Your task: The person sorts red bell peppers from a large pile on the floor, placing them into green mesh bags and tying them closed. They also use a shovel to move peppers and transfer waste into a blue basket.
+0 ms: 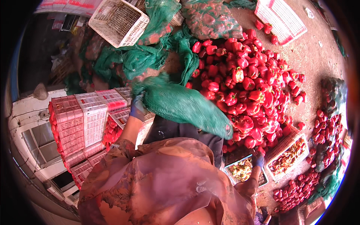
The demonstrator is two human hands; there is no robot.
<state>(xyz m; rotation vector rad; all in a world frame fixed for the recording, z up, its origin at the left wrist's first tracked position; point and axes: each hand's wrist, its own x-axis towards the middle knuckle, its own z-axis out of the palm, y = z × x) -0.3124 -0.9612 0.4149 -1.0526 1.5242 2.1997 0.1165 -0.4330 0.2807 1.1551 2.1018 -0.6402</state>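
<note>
My left hand [137,107], in a blue glove, grips the gathered end of a green mesh sack [185,102]. Blurred by motion, the sack slants across my dark trousers towards a big heap of red bell peppers [253,78], and looks partly filled. On the right, my right hand [258,159], also gloved, has its fingers around a red bell pepper [261,151] at the heap's near edge. Under that hand stands a dark crate [263,178] holding pale trimmings [240,170]. Next to it is a white and pink crate [305,153] with more trimmings.
Stacked plastic crates [94,123] stand at my left. An empty white crate [118,24] and a filled mesh sack [212,21] lie beyond the heap. Another crate [281,21] is at the far right. More peppers [296,188] cover the floor near another person [263,216].
</note>
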